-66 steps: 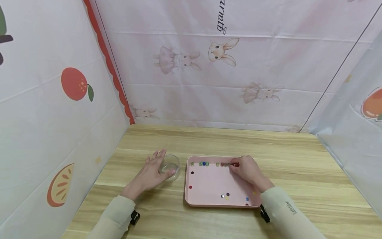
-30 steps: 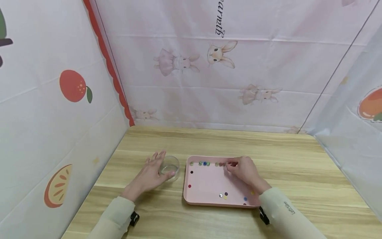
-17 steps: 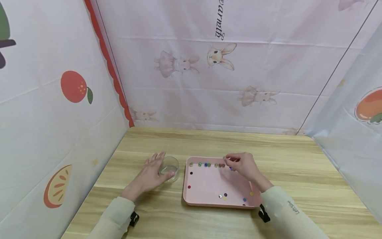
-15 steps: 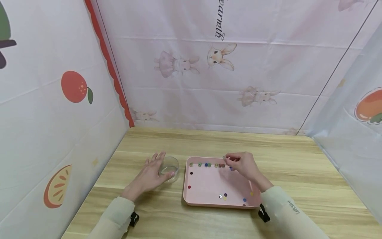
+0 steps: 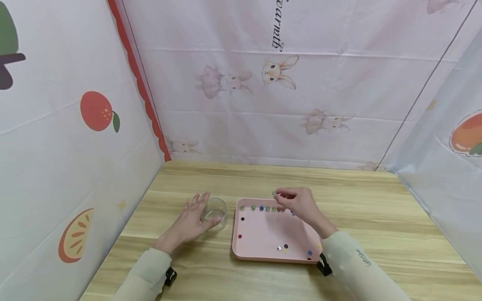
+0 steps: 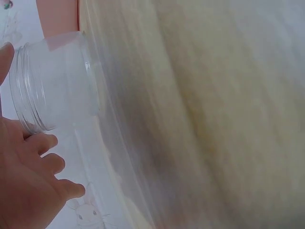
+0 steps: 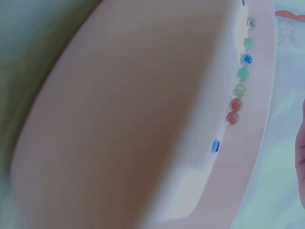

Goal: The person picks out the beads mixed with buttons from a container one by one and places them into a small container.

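Observation:
In the head view my right hand (image 5: 301, 202) is raised over the far rim of a pink tray (image 5: 260, 232). Its thumb and fingertips pinch a small, pale greenish glass marble (image 5: 274, 193). Along the tray's far wall several marbles sit in a row, among them a blue marble (image 5: 261, 208) and two reddish ones. My left hand (image 5: 190, 221) holds a clear jar (image 6: 57, 86) left of the tray, thumb on the near side of its rim and fingers at the other. The jar stands upright without a lid, its threaded neck showing in the left wrist view.
Small flat coloured pieces are scattered in the tray, including a red one (image 5: 239, 236), a dark one (image 5: 242, 219) and a blue one (image 5: 310, 253). The wooden table (image 5: 211, 276) is enclosed by printed cloth walls (image 5: 226, 133).
My right hand has picked a marble from the row by the tray's far wall, lifted it and moved left, uncovering a blue piece. My left hand stays at the jar.

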Motion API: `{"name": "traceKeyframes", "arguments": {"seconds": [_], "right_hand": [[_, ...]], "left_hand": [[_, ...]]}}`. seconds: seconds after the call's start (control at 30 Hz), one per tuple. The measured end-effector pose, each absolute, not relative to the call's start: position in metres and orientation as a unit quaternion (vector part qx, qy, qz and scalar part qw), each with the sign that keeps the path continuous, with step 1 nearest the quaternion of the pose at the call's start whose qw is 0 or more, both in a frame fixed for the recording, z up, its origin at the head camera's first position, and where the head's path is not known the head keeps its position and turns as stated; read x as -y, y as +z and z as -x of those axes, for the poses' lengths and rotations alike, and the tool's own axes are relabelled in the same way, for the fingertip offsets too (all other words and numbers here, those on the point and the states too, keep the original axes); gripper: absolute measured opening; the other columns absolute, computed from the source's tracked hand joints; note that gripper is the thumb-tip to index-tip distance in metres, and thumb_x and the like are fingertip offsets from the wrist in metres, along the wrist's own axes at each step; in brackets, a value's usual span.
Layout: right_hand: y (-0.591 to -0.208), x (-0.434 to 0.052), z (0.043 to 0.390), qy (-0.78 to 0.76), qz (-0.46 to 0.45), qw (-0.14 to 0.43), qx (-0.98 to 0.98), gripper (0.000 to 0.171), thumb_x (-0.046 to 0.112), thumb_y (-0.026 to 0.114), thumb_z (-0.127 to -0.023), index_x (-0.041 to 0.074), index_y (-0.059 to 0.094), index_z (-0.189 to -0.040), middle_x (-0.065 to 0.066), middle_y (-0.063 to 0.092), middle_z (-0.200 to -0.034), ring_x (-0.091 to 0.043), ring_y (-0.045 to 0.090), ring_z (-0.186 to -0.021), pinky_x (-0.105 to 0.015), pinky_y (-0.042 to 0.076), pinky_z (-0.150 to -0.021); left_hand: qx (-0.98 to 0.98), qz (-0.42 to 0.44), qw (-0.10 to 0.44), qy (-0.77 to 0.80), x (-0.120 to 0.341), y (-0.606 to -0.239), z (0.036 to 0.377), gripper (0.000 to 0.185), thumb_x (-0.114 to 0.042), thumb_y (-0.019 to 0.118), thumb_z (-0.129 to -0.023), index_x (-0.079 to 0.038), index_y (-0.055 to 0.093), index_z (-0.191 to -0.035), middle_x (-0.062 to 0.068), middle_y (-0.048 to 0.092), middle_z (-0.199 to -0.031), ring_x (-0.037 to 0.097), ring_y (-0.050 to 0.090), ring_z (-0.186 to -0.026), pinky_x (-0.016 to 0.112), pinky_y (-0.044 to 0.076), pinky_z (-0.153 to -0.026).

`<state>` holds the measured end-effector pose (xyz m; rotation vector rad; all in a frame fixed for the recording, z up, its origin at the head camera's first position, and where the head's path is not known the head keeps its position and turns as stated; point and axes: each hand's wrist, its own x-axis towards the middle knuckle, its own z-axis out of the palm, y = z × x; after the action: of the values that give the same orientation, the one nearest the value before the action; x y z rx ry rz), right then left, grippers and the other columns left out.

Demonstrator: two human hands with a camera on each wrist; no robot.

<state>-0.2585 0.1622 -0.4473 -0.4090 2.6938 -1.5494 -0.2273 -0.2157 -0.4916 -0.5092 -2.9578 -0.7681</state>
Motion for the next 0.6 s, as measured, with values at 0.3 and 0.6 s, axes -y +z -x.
{"name": "traceKeyframes", "arguments": {"seconds": [0.3, 0.6], "right_hand": [[-0.438, -0.137, 0.264, -0.528, 0.126, 0.045, -0.839, 0.029, 0.031, 0.078, -0.097, 0.015, 0.08, -0.121, -0.019, 0.079, -0.108, -0.016, 0.068, -0.069, -0.036, 0.061, -0.065], [-0.435, -0.107, 0.268, -0.524, 0.17, 0.026, -0.834, 0.021, 0.025, 0.08, -0.095, 0.014, 0.083, -0.113, -0.008, 0.082, -0.102, -0.014, 0.071, -0.08, -0.025, 0.057, -0.063]], "left_hand": [[0.954, 0.166, 0.023, -0.249, 0.217, -0.488, 0.227, 0.104, -0.07, 0.059, -0.098, -0.003, 0.02, -0.168, 0.019, 0.025, -0.173, 0.045, 0.014, -0.163, 0.069, 0.01, -0.129], [0.957, 0.164, 0.014, -0.24, 0.216, -0.485, 0.225, 0.104, -0.072, 0.057, -0.097, -0.004, 0.021, -0.168, 0.016, 0.025, -0.174, 0.044, 0.014, -0.163, 0.07, 0.011, -0.129]]}}
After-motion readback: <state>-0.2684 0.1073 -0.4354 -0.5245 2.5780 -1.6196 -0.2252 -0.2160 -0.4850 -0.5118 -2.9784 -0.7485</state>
